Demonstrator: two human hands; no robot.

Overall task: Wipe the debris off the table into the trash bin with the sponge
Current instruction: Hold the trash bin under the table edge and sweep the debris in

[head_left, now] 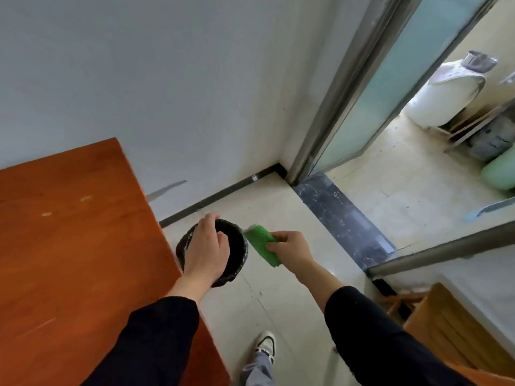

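1. Green sponge point(260, 243) sits in the grip of the right hand point(292, 252), just beside the right rim of the trash bin point(240, 256); fingers and thumb pinch its near end, and its far end, showing a pale edge, tilts toward the bin's rim.
2. Of the two hands, the left hand point(207, 246) hangs directly over the bin's opening, seen from the back, fingers curled downward; whether it holds anything I cannot tell.
3. Black bag lining covers the bin, which stands on the pale tiled floor point(278, 288).
4. Left of the bin runs the reddish-brown wooden bench point(69, 260); its right edge passes close beside the bin.
5. Two small pale bits of debris lie on the bench, well to the left of the bin and farther from the person; one point(85, 198) lies nearer the bin than the other point(46, 214).
6. Dark sleeves cover both forearms; a white and black shoe point(266, 344) stands on the floor on the near side of the bin.
7. Beyond the bin a grey wall point(167, 79) meets the floor at a dark skirting point(223, 193).
8. Right of the bin a dark stone threshold point(342, 218) crosses the floor below a frosted glass door point(390, 87); a white sack point(443, 98) stands far beyond it.
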